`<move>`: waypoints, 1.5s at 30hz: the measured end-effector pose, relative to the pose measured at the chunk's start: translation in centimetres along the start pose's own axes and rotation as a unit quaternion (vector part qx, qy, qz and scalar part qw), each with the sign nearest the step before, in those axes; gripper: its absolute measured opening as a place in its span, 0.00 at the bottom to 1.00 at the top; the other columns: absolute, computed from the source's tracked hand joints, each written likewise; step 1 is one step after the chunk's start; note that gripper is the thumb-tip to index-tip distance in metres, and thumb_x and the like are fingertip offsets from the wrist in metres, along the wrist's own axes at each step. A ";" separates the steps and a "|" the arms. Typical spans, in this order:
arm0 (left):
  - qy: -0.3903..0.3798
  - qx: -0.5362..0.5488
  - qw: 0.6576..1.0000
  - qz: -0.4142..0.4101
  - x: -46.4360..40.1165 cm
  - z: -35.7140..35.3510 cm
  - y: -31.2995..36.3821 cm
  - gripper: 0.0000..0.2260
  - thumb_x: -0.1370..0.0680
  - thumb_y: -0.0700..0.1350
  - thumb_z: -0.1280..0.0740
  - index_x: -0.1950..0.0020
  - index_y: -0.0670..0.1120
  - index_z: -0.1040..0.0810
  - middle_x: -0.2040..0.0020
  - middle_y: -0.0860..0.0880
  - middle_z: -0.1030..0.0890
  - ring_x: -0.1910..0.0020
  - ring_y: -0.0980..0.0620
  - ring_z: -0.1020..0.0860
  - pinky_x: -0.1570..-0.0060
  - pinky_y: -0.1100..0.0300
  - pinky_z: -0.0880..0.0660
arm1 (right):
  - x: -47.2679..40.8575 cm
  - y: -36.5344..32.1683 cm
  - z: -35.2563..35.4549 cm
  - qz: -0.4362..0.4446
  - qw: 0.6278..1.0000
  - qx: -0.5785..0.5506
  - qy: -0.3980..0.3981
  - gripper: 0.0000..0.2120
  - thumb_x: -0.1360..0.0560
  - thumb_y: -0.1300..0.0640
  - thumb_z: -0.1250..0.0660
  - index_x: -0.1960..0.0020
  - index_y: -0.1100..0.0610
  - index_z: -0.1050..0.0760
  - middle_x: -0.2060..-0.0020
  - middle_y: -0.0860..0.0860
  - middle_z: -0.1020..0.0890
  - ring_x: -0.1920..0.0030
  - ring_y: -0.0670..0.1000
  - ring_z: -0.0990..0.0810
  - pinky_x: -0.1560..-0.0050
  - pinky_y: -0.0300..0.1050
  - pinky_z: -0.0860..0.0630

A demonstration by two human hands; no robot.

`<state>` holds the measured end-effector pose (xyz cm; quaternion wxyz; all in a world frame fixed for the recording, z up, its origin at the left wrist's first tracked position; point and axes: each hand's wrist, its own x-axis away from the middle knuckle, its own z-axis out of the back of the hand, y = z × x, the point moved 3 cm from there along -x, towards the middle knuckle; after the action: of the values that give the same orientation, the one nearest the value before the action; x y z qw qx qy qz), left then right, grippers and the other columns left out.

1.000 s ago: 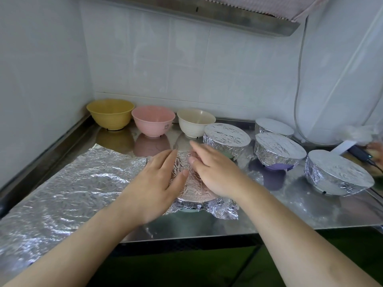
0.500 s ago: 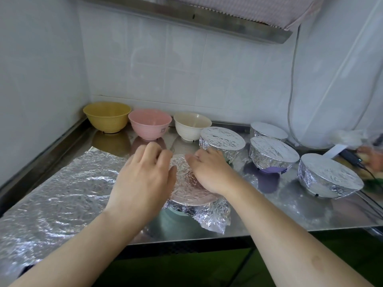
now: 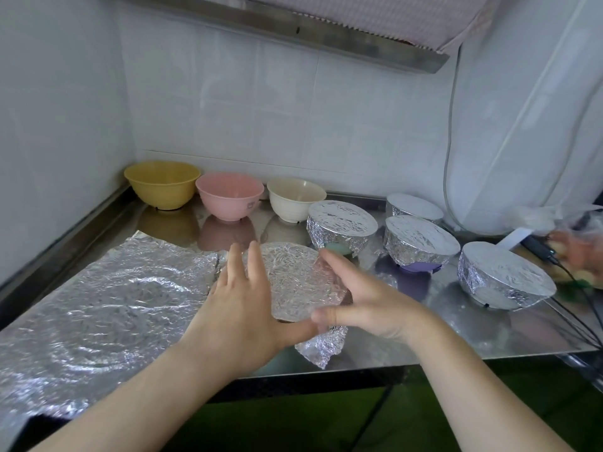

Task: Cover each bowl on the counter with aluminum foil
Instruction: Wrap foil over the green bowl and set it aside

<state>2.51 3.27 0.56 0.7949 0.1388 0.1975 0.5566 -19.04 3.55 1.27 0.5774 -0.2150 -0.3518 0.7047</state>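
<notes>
Left hand point(image 3: 241, 308): fingers straight and spread, palm at the left flank of the foil-capped bowl point(image 3: 293, 282), thumb reaching under the near rim. No curl round anything visible, so its grip reads as spread and pressing, not pinching.

Right hand point(image 3: 365, 308): cupped against the bowl's right flank, fingers bent over the foil skirt, thumb meeting the left thumb at the near edge. Its grip is closed around the foiled side of the bowl.

Change: half a second ago both palms lay flat on top of the foil lid; a second ago likewise, fingers pointing at each other across the top. Now both have slid off the top and down to the sides. My reading: flattening the top is done, and moulding the skirt to the wall is under way.

The bowl stands at the near edge of the worktop point(image 3: 424, 334), just right of the spare foil sheet point(image 3: 107, 308). Its top is crinkled but flat. A loose foil flap point(image 3: 321, 347) hangs at the front, not yet tucked.

Beyond: four finished foil-covered bowls, the nearest point(image 3: 341, 228) behind, the others to the right. Uncovered at the back: yellow bowl point(image 3: 162, 184), pink bowl point(image 3: 229, 195), cream bowl point(image 3: 295, 199). So three remain after this one.
</notes>
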 end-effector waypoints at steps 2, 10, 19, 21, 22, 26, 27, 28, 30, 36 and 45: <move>0.008 0.001 1.000 -0.018 -0.3 -0.3 -0.3 0.70 0.43 0.88 0.43 0.17 0.46 0.65 0.16 0.44 0.54 0.17 0.43 0.50 0.20 0.49 0.42 | 0.4 0.3 0.1 -0.001 1.000 0.011 -0.002 0.67 0.38 0.32 0.19 0.13 0.46 0.57 0.16 0.36 0.52 0.19 0.35 0.48 0.19 0.40 0.49; 0.028 0.032 0.998 -0.051 -1.2 -0.7 -1.4 0.71 0.44 0.79 0.26 0.16 0.49 0.62 0.20 0.49 0.45 0.20 0.47 0.43 0.23 0.52 0.38 | 0.3 0.7 -1.2 0.006 0.991 0.095 0.097 0.65 0.35 0.43 0.15 0.14 0.43 0.56 0.20 0.29 0.49 0.23 0.33 0.45 0.20 0.40 0.46; -0.034 0.041 0.998 -0.041 -1.3 0.6 -1.4 0.71 0.47 0.88 0.38 0.18 0.56 0.69 0.15 0.50 0.63 0.16 0.48 0.60 0.18 0.44 0.50 | -0.4 1.3 -0.3 -0.013 0.992 -0.076 0.103 0.44 0.27 0.18 0.44 0.16 0.33 0.50 0.19 0.27 0.48 0.19 0.34 0.49 0.17 0.49 0.52; 0.006 0.058 0.997 -0.050 -0.7 0.3 -0.5 0.66 0.43 0.89 0.45 0.17 0.54 0.64 0.15 0.49 0.60 0.16 0.49 0.60 0.18 0.43 0.50 | 0.0 0.9 -0.8 -0.012 0.994 -0.040 0.104 0.36 0.21 0.26 0.48 0.16 0.33 0.50 0.19 0.27 0.50 0.21 0.31 0.51 0.18 0.46 0.53; 0.023 0.064 0.996 -0.055 -0.5 0.0 -0.2 0.64 0.41 0.89 0.47 0.17 0.53 0.62 0.15 0.48 0.58 0.16 0.50 0.60 0.18 0.43 0.49 | 0.4 0.8 -1.2 -0.012 0.994 -0.033 0.099 0.35 0.20 0.29 0.47 0.16 0.33 0.51 0.19 0.27 0.51 0.22 0.30 0.53 0.19 0.44 0.54; 0.064 0.071 0.992 -0.084 -0.7 -0.9 -0.6 0.60 0.36 0.87 0.47 0.17 0.49 0.52 0.16 0.47 0.51 0.16 0.48 0.53 0.20 0.42 0.43 | 0.2 0.4 -2.1 -0.010 0.994 0.004 0.109 0.39 0.22 0.30 0.49 0.15 0.37 0.56 0.17 0.30 0.57 0.23 0.29 0.55 0.24 0.37 0.55; 0.062 0.074 0.991 -0.092 -1.0 -0.8 -0.9 0.60 0.36 0.87 0.45 0.17 0.49 0.51 0.17 0.48 0.50 0.17 0.47 0.51 0.20 0.42 0.42 | 0.3 0.5 -2.2 -0.009 0.994 0.021 0.107 0.40 0.22 0.29 0.50 0.14 0.38 0.58 0.17 0.31 0.58 0.22 0.30 0.56 0.23 0.38 0.55; 0.055 0.076 0.991 -0.098 -1.3 -0.5 -1.3 0.60 0.37 0.87 0.44 0.17 0.50 0.51 0.17 0.50 0.50 0.17 0.48 0.51 0.20 0.41 0.42 | 0.4 0.5 -2.2 -0.007 0.994 0.032 0.101 0.40 0.22 0.28 0.50 0.14 0.38 0.59 0.18 0.30 0.59 0.23 0.30 0.56 0.22 0.40 0.54; 0.016 0.085 0.992 -0.091 -1.8 0.4 -1.9 0.63 0.40 0.87 0.42 0.16 0.51 0.54 0.17 0.54 0.55 0.17 0.50 0.54 0.19 0.42 0.44 | 0.8 0.2 -1.7 -0.008 0.995 0.042 0.092 0.42 0.22 0.27 0.46 0.15 0.37 0.60 0.20 0.26 0.59 0.23 0.30 0.55 0.21 0.43 0.52; -0.076 0.130 0.988 -0.013 -2.0 1.8 -2.2 0.70 0.45 0.82 0.31 0.16 0.53 0.61 0.17 0.60 0.60 0.16 0.51 0.52 0.20 0.49 0.42 | 1.3 -0.8 -0.1 -0.004 0.990 0.097 0.101 0.55 0.33 0.28 0.30 0.14 0.42 0.52 0.22 0.30 0.46 0.23 0.36 0.41 0.24 0.42 0.42; 0.001 0.142 0.990 -0.010 -1.5 0.7 -1.4 0.73 0.45 0.76 0.23 0.15 0.48 0.61 0.15 0.50 0.51 0.17 0.50 0.49 0.20 0.51 0.42 | 1.0 -0.4 -1.3 0.025 0.973 0.157 0.170 0.47 0.36 0.30 0.21 0.22 0.36 0.37 0.41 0.25 0.34 0.37 0.35 0.29 0.35 0.37 0.32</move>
<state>3.56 1.39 0.82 0.7727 0.2471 0.2768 0.5151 -18.07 4.88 0.82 0.6379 -0.2472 -0.1280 0.7180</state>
